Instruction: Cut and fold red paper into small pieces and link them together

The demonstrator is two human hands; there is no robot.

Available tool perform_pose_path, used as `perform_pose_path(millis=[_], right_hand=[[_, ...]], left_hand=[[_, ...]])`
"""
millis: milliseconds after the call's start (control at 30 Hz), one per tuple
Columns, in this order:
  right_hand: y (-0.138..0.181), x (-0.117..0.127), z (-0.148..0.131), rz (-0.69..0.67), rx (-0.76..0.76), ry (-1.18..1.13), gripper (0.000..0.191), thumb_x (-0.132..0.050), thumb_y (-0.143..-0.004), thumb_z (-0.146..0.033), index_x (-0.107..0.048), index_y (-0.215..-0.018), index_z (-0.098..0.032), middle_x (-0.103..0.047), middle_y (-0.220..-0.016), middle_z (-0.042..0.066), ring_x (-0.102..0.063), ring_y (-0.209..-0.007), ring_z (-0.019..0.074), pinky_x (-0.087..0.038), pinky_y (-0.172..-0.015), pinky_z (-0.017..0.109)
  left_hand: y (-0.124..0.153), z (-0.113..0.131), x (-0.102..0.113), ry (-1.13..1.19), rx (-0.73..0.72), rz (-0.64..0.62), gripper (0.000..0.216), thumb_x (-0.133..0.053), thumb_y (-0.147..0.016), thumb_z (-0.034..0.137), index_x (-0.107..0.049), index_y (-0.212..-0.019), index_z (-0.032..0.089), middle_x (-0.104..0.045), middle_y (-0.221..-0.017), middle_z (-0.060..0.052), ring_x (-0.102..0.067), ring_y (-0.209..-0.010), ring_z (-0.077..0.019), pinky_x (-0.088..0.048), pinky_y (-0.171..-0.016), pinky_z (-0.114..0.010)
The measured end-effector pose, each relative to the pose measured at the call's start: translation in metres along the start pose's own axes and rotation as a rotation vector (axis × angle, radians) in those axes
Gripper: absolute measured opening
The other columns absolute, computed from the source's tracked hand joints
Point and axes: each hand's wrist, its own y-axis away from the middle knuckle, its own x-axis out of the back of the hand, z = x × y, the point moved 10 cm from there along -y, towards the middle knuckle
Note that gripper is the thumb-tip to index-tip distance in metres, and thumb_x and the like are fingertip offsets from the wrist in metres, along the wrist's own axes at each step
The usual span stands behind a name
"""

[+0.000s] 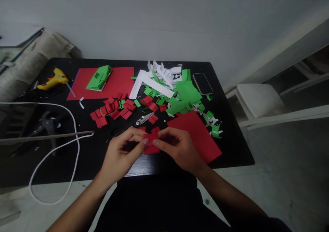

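A small red paper piece (151,146) is pinched between both hands near the front edge of the black table (231,143). My left hand (122,154) grips its left side with thumb and fingers closed. From the right, my right hand (177,148) pinches the same piece. Scissors (144,119) lie just behind my hands. A red paper sheet (197,132) lies under and to the right of my right hand. Several small folded red squares (113,110) are scattered behind my left hand.
A heap of green and white paper scraps (177,91) covers the table's middle back. A phone (202,83) lies at the back right. A larger red sheet with a green stack (99,77) and a yellow glue gun (52,79) are at the back left. A white cable (74,146) loops left.
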Motion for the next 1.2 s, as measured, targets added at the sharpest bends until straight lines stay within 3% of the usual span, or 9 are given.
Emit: perform_pose_path(millis=[267,500,867,1033,1200], right_hand=[[0.001,-0.002,-0.010,-0.037,0.106,0.011,0.003,-0.076,-0.085,-0.024,-0.077,-0.087,-0.025,-0.077,-0.087,0.000,-0.074,-0.085,0.0169,-0.060,-0.080,0.030],[0.004,-0.004,-0.017,-0.074,0.104,-0.021,0.011,-0.068,-0.088,-0.022,-0.079,-0.088,-0.024,-0.077,-0.088,0.001,-0.074,-0.088,0.0178,-0.060,-0.084,0.032],[0.000,-0.001,-0.005,-0.061,0.020,0.041,0.011,-0.081,-0.082,-0.027,-0.079,-0.091,-0.023,-0.079,-0.089,0.002,-0.076,-0.086,0.0181,-0.061,-0.080,0.032],[0.003,-0.001,-0.008,-0.062,0.056,0.093,0.009,-0.079,-0.085,-0.026,-0.080,-0.093,-0.024,-0.080,-0.090,0.001,-0.076,-0.085,0.0176,-0.061,-0.078,0.030],[0.005,-0.003,-0.010,-0.070,0.089,0.153,0.009,-0.077,-0.088,-0.028,-0.080,-0.096,-0.025,-0.080,-0.092,0.001,-0.076,-0.086,0.0175,-0.061,-0.079,0.030]], left_hand=[[-0.001,0.006,0.001,-0.059,-0.068,-0.036,0.008,-0.067,-0.090,0.020,-0.075,-0.089,0.020,-0.075,-0.079,-0.003,-0.069,-0.068,-0.0147,-0.055,-0.062,-0.023],[-0.001,0.006,0.001,-0.071,-0.078,-0.084,0.017,-0.060,-0.095,0.020,-0.077,-0.089,0.021,-0.077,-0.085,-0.004,-0.071,-0.075,-0.0167,-0.055,-0.065,-0.025],[0.003,0.018,-0.003,-0.215,-0.202,-0.178,0.014,-0.061,-0.094,0.018,-0.074,-0.095,0.023,-0.077,-0.086,-0.002,-0.072,-0.076,-0.0167,-0.055,-0.068,-0.026],[-0.002,0.008,0.005,-0.189,-0.099,-0.106,0.017,-0.071,-0.091,0.023,-0.072,-0.108,0.024,-0.078,-0.086,0.001,-0.073,-0.075,-0.0141,-0.057,-0.071,-0.022],[-0.004,0.004,-0.003,-0.209,-0.053,-0.194,0.009,-0.070,-0.093,0.029,-0.077,-0.091,0.023,-0.080,-0.084,0.000,-0.074,-0.074,-0.0143,-0.057,-0.070,-0.021]])
